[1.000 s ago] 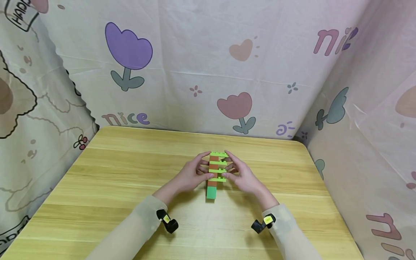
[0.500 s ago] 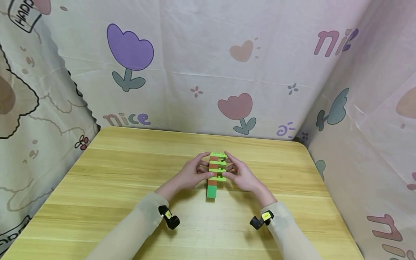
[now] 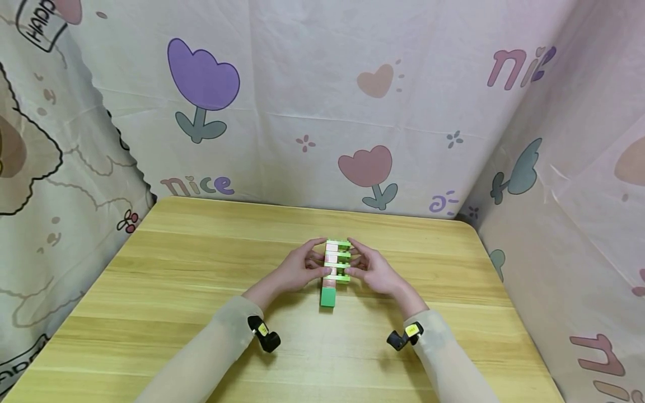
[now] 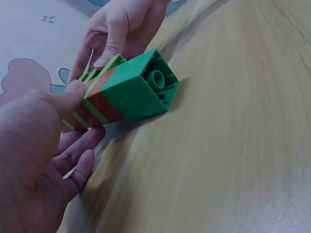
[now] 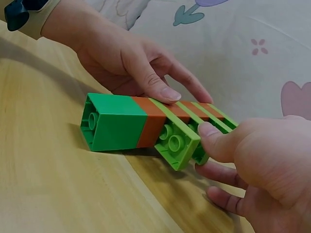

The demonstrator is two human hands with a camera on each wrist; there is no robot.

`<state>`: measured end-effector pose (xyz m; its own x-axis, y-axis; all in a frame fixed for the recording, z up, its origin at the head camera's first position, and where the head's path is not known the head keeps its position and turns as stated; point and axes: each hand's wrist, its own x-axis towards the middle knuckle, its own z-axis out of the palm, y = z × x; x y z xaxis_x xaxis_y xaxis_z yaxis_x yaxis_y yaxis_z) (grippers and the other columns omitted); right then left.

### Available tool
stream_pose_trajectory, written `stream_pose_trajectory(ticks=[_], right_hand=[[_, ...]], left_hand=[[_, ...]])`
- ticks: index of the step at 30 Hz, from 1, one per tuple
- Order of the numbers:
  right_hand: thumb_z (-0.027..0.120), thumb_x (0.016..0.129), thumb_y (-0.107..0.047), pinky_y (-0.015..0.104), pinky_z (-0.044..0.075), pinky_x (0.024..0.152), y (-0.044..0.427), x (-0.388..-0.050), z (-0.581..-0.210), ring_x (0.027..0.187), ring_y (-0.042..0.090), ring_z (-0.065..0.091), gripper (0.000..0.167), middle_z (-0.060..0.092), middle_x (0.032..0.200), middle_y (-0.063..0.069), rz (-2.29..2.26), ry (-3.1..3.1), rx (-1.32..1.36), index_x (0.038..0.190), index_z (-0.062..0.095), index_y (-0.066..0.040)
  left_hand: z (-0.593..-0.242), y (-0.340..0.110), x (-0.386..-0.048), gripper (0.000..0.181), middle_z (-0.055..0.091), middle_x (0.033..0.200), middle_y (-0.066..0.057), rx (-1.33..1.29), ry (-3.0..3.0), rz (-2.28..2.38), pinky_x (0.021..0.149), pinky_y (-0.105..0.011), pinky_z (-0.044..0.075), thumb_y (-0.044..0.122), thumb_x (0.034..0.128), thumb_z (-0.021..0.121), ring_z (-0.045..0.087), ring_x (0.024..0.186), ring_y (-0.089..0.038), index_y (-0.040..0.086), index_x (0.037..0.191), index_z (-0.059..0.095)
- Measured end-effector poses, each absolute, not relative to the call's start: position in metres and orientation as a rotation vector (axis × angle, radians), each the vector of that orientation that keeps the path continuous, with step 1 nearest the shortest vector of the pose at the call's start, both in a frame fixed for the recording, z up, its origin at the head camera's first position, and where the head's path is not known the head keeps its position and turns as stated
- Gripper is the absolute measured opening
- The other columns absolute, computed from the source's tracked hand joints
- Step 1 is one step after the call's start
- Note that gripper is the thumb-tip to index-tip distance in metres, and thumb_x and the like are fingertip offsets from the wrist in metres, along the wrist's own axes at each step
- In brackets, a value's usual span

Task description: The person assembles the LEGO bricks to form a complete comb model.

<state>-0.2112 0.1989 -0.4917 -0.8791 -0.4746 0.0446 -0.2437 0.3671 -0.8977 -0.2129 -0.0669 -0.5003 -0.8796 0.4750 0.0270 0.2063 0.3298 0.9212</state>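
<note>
Between both hands is a tower of toy building bricks (image 5: 121, 121), with a dark green brick (image 3: 328, 297) at its near end. Orange bricks (image 5: 148, 121) alternate with several lime green plates (image 5: 177, 136), which stick out on the right side. My left hand (image 3: 294, 271) grips the tower's left side, its thumb on an orange section. From the right, my right hand (image 3: 375, 272) pinches the plates' protruding ends. The tower lies tipped, hollow underside (image 4: 160, 80) of the dark green brick towards me. Whether it touches the table, I cannot tell.
A wooden table (image 3: 211, 240) lies under the hands. Printed cloth (image 3: 292, 84) hangs behind its far edge and along both sides. Black wrist cameras (image 3: 264, 334) sit on both sleeves.
The tower has tilted slightly, its far end coming a little nearer, and its orange faces now catch bright glare. Both hands keep their hold on it.
</note>
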Motion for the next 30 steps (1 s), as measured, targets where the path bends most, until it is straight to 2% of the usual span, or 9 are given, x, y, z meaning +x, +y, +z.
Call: stream_pose_trajectory(ticks=[8,15,22,30], right_hand=[[0.073,0.099,-0.002,0.037,0.057,0.092,0.1979,-0.2103,-0.4892,0.113,0.028,0.068,0.082,0.057,0.142,0.02,-1.516,2.381,-0.605,0.166,0.025,0.0],[0.072,0.1,-0.002,0.034,0.057,0.089,0.1978,-0.2104,-0.4918,0.112,0.026,0.067,0.081,0.059,0.142,0.017,-1.505,2.385,-0.594,0.166,0.026,0.0],[0.072,0.1,-0.003,0.041,0.056,0.093,0.1962,-0.2116,-0.4946,0.113,0.027,0.066,0.079,0.06,0.14,0.017,-1.493,2.394,-0.591,0.165,0.026,0.0],[0.072,0.1,-0.003,0.035,0.058,0.085,0.1942,-0.2119,-0.4951,0.114,0.028,0.067,0.079,0.061,0.14,0.016,-1.491,2.381,-0.567,0.165,0.027,0.001]], left_hand=[[-0.499,-0.0677,-0.216,0.083,0.07,0.131,-0.008,0.569,2.366,1.517,0.095,-0.044,0.058,0.032,0.0951,0.083,0.071,0.107,-0.019,0.021,0.164,0.038],[-0.4974,-0.0667,-0.215,0.084,0.069,0.133,-0.01,0.553,2.372,1.491,0.095,-0.046,0.058,0.03,0.0961,0.082,0.07,0.109,-0.023,0.017,0.165,0.036],[-0.4968,-0.0668,-0.2144,0.085,0.07,0.132,-0.01,0.509,2.351,1.51,0.095,-0.046,0.058,0.031,0.0945,0.084,0.07,0.109,-0.024,0.017,0.164,0.037],[-0.4968,-0.0679,-0.2159,0.088,0.071,0.129,-0.012,0.478,2.332,1.534,0.091,-0.043,0.059,0.031,0.0909,0.087,0.071,0.106,-0.024,0.014,0.163,0.04]])
